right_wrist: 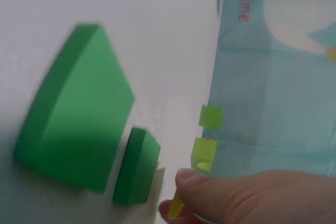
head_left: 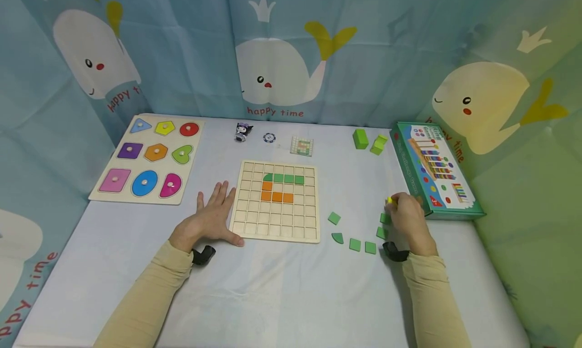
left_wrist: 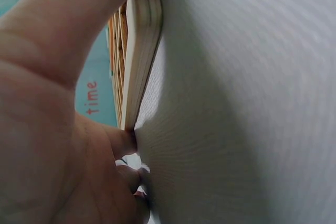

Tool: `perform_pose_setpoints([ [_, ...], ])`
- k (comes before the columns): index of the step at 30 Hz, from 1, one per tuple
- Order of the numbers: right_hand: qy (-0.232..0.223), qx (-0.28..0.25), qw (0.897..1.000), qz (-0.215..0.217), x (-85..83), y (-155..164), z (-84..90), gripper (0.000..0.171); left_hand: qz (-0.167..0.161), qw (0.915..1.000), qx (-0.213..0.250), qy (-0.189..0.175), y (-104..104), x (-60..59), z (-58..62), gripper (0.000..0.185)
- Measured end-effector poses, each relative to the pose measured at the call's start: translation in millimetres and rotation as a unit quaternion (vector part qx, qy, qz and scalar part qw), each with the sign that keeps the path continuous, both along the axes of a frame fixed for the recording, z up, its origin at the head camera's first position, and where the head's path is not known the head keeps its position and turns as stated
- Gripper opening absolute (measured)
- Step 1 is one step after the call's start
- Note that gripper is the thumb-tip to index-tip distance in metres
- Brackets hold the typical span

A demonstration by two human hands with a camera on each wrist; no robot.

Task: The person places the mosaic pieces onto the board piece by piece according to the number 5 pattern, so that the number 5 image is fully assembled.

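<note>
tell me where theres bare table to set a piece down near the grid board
Bare cloth lies in front of the grid board, between the left hand and right hand, and behind it up to the small pattern card. Crowded: right of the board, where loose green tiles curve toward the right hand.

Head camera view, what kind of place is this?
Likely a children's play table set up indoors: whale-print curtains hang around it, and a wooden grid board, a shape puzzle and a toy box lie on it.
</note>
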State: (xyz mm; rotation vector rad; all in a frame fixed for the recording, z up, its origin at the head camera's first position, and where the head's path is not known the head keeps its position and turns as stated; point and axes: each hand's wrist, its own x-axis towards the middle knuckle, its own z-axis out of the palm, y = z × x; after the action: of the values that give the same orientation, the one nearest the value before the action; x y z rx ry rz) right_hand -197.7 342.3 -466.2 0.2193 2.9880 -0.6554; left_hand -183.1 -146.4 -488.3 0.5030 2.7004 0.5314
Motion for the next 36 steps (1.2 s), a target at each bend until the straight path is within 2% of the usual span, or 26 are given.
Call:
perform_pose_setpoints([
  [6,0.055,-0.005,0.998,0.037,-0.5,-10,1.3,0.03,-0.002,1.0,-0.001,0.002,0,0.3,0.8,0.144],
  [11,0.119,0.006,0.987,0.107,-4.6,-22,3.3,0.027,-0.001,1.0,0.0,0.0,0,0.4,0.7,0.144],
  [14,0.137,0.006,0.981,0.136,-7.7,-32,0.0,0.024,-0.002,1.0,0.003,0.0,0,1.1,1.2,0.144],
  [22,0.131,-0.013,0.969,0.209,-11.0,-75,-3.6,0.024,-0.004,0.9999,0.008,0.009,0,1.4,0.4,0.143],
  [29,0.099,-0.031,0.966,0.237,-14.4,-117,-0.3,0.028,-0.005,0.9999,0.006,0.009,-1,1.3,0.6,0.143],
  [36,0.098,-0.026,0.954,0.284,-19.4,-150,-4.2,0.027,-0.003,0.9999,0.006,0.01,-1,1.0,0.5,0.144],
])
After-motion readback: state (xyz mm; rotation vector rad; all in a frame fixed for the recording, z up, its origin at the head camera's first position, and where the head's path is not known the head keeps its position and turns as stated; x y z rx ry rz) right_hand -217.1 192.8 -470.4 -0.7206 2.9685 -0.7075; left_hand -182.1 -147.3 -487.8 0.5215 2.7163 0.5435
